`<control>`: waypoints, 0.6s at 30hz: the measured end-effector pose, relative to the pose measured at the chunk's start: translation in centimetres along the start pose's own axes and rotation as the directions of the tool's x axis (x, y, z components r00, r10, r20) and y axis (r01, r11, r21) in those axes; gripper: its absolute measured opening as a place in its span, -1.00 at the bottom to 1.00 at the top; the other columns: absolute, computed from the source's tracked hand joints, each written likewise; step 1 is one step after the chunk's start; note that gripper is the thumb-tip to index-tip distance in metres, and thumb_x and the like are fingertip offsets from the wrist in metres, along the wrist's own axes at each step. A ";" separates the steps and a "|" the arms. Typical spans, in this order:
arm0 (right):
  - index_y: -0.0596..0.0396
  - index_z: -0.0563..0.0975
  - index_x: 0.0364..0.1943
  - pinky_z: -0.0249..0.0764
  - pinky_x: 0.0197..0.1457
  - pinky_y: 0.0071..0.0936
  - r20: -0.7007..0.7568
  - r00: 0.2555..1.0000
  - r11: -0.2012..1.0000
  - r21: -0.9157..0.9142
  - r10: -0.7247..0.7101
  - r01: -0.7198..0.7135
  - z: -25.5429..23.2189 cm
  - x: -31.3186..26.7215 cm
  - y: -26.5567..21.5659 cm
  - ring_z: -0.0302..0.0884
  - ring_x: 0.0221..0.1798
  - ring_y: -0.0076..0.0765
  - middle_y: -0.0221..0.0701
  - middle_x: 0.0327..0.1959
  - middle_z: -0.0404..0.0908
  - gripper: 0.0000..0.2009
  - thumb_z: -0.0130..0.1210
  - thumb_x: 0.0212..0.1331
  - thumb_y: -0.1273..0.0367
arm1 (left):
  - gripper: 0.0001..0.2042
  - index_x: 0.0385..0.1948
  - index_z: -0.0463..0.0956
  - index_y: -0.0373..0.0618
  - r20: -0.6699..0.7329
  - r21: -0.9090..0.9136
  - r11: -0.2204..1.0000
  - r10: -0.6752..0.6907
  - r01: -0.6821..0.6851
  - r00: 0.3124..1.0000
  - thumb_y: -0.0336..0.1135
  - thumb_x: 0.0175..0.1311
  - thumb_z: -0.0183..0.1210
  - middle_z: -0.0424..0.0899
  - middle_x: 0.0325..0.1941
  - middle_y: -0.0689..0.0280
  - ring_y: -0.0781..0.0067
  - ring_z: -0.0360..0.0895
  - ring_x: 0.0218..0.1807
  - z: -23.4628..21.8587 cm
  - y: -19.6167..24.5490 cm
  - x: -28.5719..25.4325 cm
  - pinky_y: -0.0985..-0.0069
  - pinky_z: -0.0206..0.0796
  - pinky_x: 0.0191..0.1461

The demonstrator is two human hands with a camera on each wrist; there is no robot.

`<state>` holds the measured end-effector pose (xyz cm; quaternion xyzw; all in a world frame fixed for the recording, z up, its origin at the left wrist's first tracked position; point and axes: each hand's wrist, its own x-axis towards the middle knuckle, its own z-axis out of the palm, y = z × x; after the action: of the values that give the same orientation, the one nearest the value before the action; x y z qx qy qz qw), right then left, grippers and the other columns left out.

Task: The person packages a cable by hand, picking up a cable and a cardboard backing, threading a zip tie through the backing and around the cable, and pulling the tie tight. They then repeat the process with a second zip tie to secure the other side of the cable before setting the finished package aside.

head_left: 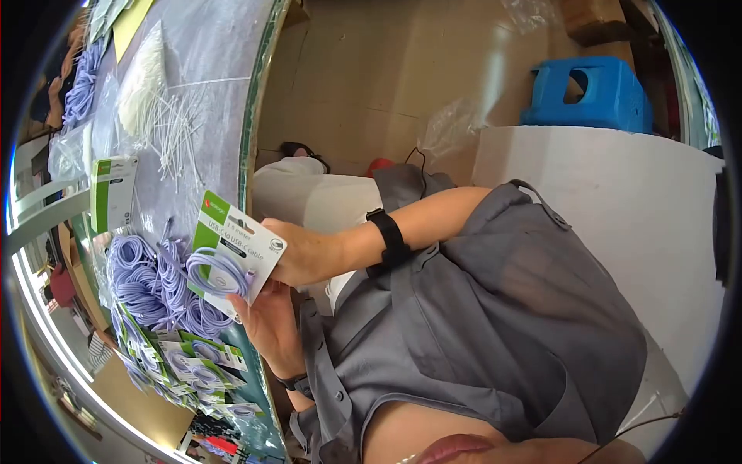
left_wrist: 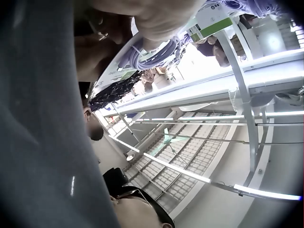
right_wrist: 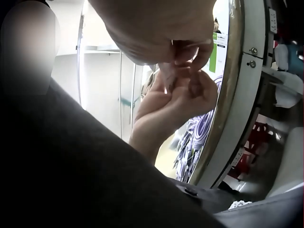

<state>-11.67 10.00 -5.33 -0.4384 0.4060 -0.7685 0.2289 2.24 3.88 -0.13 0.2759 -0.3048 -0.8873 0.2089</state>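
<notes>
A green-and-white packaging card printed "USB-C to USB-C cable" carries a coiled lilac cable on its front. My left hand pinches the card's lower edge, its thumb beside the coil. The left wrist view also shows the coiled cable under that hand. My right hand is at the card's right edge with its fingers behind it. In the right wrist view, the right hand's curled fingers meet the left hand; I cannot tell what they hold.
On the table lie loose white cable ties, a bag of ties, coiled lilac cables and several carded cables. Another card stands near a metal rail. A blue stool is at upper right.
</notes>
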 end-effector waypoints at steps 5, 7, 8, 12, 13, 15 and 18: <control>0.20 0.50 -0.22 0.51 -0.29 -0.38 -0.061 0.984 0.966 0.209 0.169 -0.153 -1.9 0.1 0.2 0.61 -0.40 -0.17 -0.21 -0.41 0.63 -0.77 0.15 -0.03 0.53 | -0.52 0.22 0.25 -0.09 -0.002 -0.019 1.000 -0.015 0.015 1.000 -0.12 0.33 0.06 0.48 0.13 0.23 0.27 0.40 0.14 0.9 -0.3 1.3 0.14 0.11 0.29; 0.20 0.50 -0.18 0.51 -0.23 -0.40 -0.030 0.991 0.978 0.163 0.133 -0.127 -3.1 0.0 0.6 0.61 -0.35 -0.22 -0.22 -0.38 0.63 -0.76 0.14 0.00 0.54 | -0.54 0.22 0.24 -0.09 -0.093 0.112 0.994 0.029 -0.019 0.995 -0.14 0.35 0.04 0.46 0.17 0.20 0.26 0.40 0.17 2.1 -0.6 1.7 0.15 0.12 0.31; 0.19 0.50 -0.15 0.51 -0.18 -0.42 0.008 0.995 0.988 0.122 0.098 -0.098 -3.5 0.0 0.7 0.61 -0.30 -0.27 -0.23 -0.35 0.64 -0.74 0.13 0.02 0.54 | -0.54 0.22 0.24 -0.09 -0.101 0.115 0.993 0.048 -0.036 0.994 -0.14 0.35 0.04 0.46 0.17 0.20 0.26 0.40 0.17 2.4 -0.9 2.0 0.15 0.12 0.31; 0.17 0.47 0.01 0.33 0.17 -0.32 0.133 0.982 0.932 -0.354 0.137 -0.082 -5.2 -0.3 0.8 0.44 0.06 -0.14 -0.16 0.00 0.51 -0.61 0.12 0.01 0.54 | -0.59 0.21 0.23 -0.14 -0.037 0.055 0.998 -0.005 0.007 0.999 -0.20 0.40 -0.03 0.45 0.17 0.20 0.23 0.38 0.20 3.2 -1.1 3.1 0.20 0.19 0.28; 0.07 0.53 -0.06 0.21 0.20 -0.10 0.252 0.968 0.618 -0.757 -0.022 0.211 -5.8 -0.8 1.8 0.37 0.08 -0.06 -0.23 0.02 0.48 -0.71 0.07 0.08 0.42 | -0.60 0.20 0.24 -0.14 -0.064 0.076 0.997 0.026 -0.021 0.998 -0.21 0.40 -0.03 0.46 0.16 0.21 0.25 0.40 0.18 3.4 -1.1 3.3 0.22 0.22 0.26; 0.18 0.45 0.02 0.35 0.15 -0.29 0.007 0.998 0.849 -0.525 -0.067 0.061 -5.4 0.1 1.5 0.43 0.08 -0.09 -0.16 -0.03 0.51 -0.58 0.15 -0.02 0.57 | -0.62 0.19 0.25 -0.14 -0.083 0.110 0.993 0.061 -0.052 0.995 -0.22 0.40 -0.02 0.48 0.14 0.23 0.29 0.43 0.15 4.0 -1.2 3.6 0.25 0.26 0.23; 0.19 0.42 0.05 0.39 0.09 -0.31 -0.035 0.999 0.910 -0.414 -0.005 -0.010 -5.6 1.1 0.3 0.47 0.05 -0.13 -0.16 -0.07 0.52 -0.55 0.16 -0.02 0.58 | -0.62 0.18 0.25 -0.13 -0.105 0.104 0.992 0.078 -0.067 0.991 -0.25 0.39 -0.01 0.48 0.13 0.26 0.33 0.44 0.14 4.2 -1.3 3.4 0.27 0.27 0.22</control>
<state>-17.02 11.44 -6.65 -0.4628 0.5643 -0.6722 0.1247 -3.16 4.75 0.55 0.3226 -0.3470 -0.8464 0.2434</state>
